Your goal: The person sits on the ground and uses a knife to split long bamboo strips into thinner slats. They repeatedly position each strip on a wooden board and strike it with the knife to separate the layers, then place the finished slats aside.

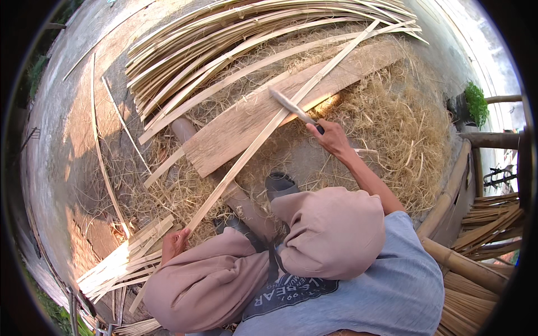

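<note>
My right hand (331, 137) is closed around the dark handle of a knife (292, 105). Its broad blade lies across a long, pale bamboo strip (255, 147). That strip slants from near my left knee up to the far right, over a wide wooden board (227, 138). At the strip's near end, my left hand (176, 243) pinches it between closed fingers. The board rests tilted over a round log (246, 208) that runs toward me between my legs.
A large stack of bamboo strips (235, 56) lies beyond the board. Curly shavings (386, 129) heap up at the right. More strips (126, 266) lie beside my left hand, with a few loose ones further left. A bamboo railing (448, 196) and green plant (476, 104) stand at the right.
</note>
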A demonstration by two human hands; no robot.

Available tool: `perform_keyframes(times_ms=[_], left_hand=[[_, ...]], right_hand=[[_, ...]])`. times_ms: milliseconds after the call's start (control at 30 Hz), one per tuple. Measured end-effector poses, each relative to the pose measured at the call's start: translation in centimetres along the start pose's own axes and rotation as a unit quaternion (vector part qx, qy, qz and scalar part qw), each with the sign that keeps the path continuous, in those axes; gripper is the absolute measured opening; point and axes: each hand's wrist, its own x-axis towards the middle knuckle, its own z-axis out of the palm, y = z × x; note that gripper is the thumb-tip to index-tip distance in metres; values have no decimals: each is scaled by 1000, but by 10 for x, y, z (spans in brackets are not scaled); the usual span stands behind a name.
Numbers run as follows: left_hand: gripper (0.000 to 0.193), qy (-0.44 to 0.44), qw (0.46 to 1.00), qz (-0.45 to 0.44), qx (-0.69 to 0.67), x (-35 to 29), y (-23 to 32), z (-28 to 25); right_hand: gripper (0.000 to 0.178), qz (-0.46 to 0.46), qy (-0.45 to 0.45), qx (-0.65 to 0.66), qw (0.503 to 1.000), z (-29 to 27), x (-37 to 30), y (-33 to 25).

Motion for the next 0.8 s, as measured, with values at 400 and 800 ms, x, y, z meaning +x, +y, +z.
perform_keyframes(times_ms=[400,800], left_hand=[[56,-28,998,-21,-46,2,-9,-13],[41,0,965,253,70,68,142,66]], right_hand=[[60,-127,66,-62,988,-4,-19,39],[64,92,105,-21,990,6,22,15]])
